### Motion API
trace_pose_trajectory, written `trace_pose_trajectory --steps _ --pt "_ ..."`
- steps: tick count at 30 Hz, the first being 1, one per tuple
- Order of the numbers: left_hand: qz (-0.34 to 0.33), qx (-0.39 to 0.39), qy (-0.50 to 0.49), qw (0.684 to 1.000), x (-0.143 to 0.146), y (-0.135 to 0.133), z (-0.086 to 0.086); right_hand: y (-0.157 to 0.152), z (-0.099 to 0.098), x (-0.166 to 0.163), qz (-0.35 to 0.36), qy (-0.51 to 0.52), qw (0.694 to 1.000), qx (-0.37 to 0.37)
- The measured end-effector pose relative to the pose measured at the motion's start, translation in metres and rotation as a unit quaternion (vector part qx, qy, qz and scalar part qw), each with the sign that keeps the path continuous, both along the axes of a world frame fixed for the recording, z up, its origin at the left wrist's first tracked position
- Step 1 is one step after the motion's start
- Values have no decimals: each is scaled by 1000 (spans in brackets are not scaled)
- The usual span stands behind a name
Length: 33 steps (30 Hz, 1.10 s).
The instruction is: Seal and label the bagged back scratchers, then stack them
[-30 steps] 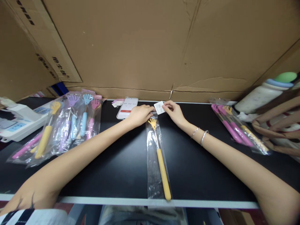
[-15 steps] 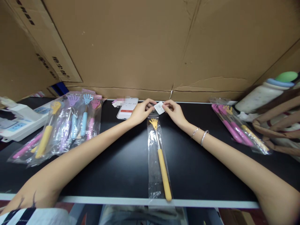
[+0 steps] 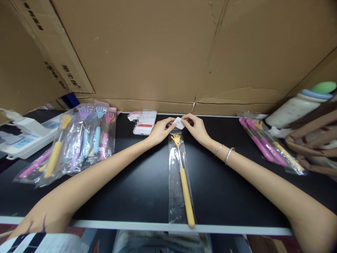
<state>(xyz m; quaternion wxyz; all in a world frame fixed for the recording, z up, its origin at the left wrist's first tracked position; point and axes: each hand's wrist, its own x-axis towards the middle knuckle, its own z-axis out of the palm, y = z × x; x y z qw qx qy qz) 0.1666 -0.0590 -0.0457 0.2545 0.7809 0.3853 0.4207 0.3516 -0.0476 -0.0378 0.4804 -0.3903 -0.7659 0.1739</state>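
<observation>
Two bare hands, from the head camera, meeting at the far middle of the black tabletop (image 3: 126, 186). left hand (image 3: 159, 130) and right hand (image 3: 196, 128) each closed to a fingertip pinch on one small white paper label (image 3: 179, 123), just at the top end of a clear plastic sleeve (image 3: 174, 196) around a yellow hand-shaped back scratcher (image 3: 185, 189); contact with the sleeve hard to tell. Probably best: keep the sleeve flat, hold the label level and square to its top edge, and grip lightly.

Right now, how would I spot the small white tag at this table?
On the black table, one bagged yellow back scratcher lies alone in the middle, pointing at the cardboard wall. Just past its claw end, the left hand and right hand pinch the white tag between them, the only slip held in fingers.
</observation>
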Motion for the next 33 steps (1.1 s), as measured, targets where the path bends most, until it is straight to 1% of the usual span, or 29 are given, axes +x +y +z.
trace_pose_trajectory --steps 6,9,13,17,22,25,29,31,33 --pt "8 -3 -19 1000 2 -2 0 3 3 -3 8 -37 999 33" --pt "4 -7 -10 1000 2 -2 -2 4 3 -3 24 -37 999 19" --pt "21 20 24 999 1 1 -7 3 1 -4 42 -31 999 1" --pt "37 37 60 997 1 2 -9 1 1 -6 41 -19 999 -5" --pt "51 52 83 994 1 1 -6 0 1 -7 31 9 999 -13" --pt "48 42 54 996 1 1 -4 1 0 -6 26 38 999 -16" --pt "36 -11 -9 999 2 1 -2 -4 5 -5 20 64 998 0" --pt "25 -22 -32 999 1 0 -2 -10 9 -6 19 57 998 23" --pt "12 -23 -52 998 1 0 -2 -15 12 -7 26 25 998 46"
